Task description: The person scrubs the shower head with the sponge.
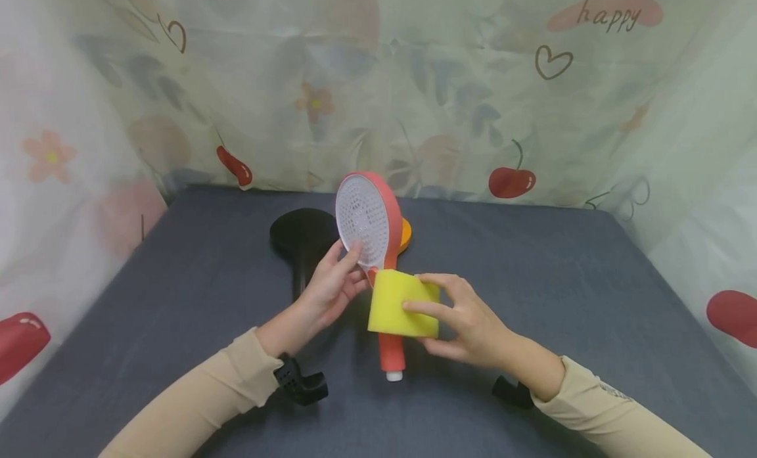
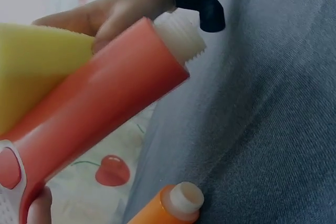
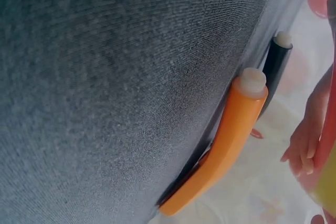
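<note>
In the head view a coral-red shower head with a white perforated face stands tilted above the table. My left hand holds it at the neck, thumb over the lower edge of the face. A yellow sponge, gripped between the thumb and fingers of my right hand, lies against the handle. The left wrist view shows the sponge along the red handle, whose end is white and threaded. At the right edge of the right wrist view, fingers of the left hand are beside the red handle.
Behind the left hand, a black shower head lies on the dark grey cloth-covered table. An orange shower head is mostly hidden behind the red one; its curved handle shows in the right wrist view. Patterned curtains enclose the table.
</note>
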The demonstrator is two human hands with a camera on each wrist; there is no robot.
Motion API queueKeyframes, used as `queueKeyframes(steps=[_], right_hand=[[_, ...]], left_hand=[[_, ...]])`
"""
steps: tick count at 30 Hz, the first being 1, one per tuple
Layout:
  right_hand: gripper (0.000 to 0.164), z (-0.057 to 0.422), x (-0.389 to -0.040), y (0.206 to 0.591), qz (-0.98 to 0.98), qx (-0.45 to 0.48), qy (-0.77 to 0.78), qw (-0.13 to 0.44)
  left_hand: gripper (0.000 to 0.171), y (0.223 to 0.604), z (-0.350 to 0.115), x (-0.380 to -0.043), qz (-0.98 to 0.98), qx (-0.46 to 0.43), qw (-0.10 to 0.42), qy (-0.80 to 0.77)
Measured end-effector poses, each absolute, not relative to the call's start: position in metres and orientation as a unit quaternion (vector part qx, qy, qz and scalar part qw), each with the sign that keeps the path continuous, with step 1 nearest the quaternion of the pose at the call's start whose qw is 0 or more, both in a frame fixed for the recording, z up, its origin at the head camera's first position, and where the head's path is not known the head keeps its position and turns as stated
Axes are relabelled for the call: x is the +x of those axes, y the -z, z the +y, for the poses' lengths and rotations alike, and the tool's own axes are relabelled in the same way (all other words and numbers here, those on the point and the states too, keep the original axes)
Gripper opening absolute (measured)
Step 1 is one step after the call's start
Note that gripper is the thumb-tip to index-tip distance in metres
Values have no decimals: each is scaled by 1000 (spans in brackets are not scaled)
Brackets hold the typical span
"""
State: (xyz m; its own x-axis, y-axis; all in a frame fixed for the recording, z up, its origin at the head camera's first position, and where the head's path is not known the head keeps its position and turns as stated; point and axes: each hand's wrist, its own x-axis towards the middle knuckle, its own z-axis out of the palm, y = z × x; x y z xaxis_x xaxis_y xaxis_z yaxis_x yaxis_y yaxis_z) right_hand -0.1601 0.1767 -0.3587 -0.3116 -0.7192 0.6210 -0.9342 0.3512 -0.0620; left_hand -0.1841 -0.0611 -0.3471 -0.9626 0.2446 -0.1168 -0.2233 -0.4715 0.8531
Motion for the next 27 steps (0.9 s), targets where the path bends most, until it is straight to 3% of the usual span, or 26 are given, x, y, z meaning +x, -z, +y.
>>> queueKeyframes(steps=[5,7,9,14,17,23,27], right_hand=[[36,178,-160,358,-773,546,-203,254],[39,178,-159,358,-772,551,-196,251],[39,178,-159,357,-772,554,-193,246],[40,176,-155,356,-771,559,-191,238],[47,175,-151,355,-767,574,-178,226],[52,176,-142,356,-756,605,-143,207],[47,176,-146,352,-765,582,-149,233]], left_hand=[[110,349,-60,-183,521,64,153,-837],[117,349,-59,-182,542,81,153,-823],[112,349,-58,-182,557,90,146,-813],[77,347,-56,-180,567,81,122,-811],[65,347,-55,-180,564,67,107,-816],[59,347,-56,-181,554,71,97,-824],[63,346,-58,-181,540,98,117,-827]])
